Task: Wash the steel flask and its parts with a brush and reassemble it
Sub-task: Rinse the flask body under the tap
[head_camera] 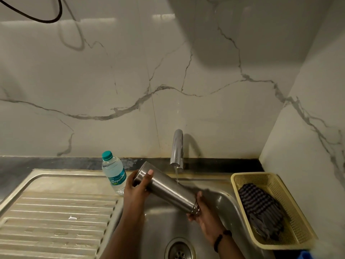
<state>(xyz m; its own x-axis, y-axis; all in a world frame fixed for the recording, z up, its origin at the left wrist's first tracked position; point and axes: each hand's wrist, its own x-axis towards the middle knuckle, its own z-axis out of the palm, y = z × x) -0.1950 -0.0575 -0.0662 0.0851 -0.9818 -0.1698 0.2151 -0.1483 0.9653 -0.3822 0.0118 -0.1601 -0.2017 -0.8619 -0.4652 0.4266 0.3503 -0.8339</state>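
The steel flask (168,189) lies tilted over the sink bowl (229,204), its base up at the left and its threaded mouth down at the right. My left hand (136,186) grips the base end, thumb across the steel. My right hand (200,212) cups the mouth end, palm against the opening. A thin stream of water falls from the tap (177,148) just behind the flask. No brush or flask lid shows in the head view.
A clear plastic water bottle (114,173) with a teal cap stands on the ribbed steel drainboard (56,214). A yellow plastic basket (296,217) holding a dark striped cloth (261,208) sits right of the sink. The drain (180,249) lies below my hands.
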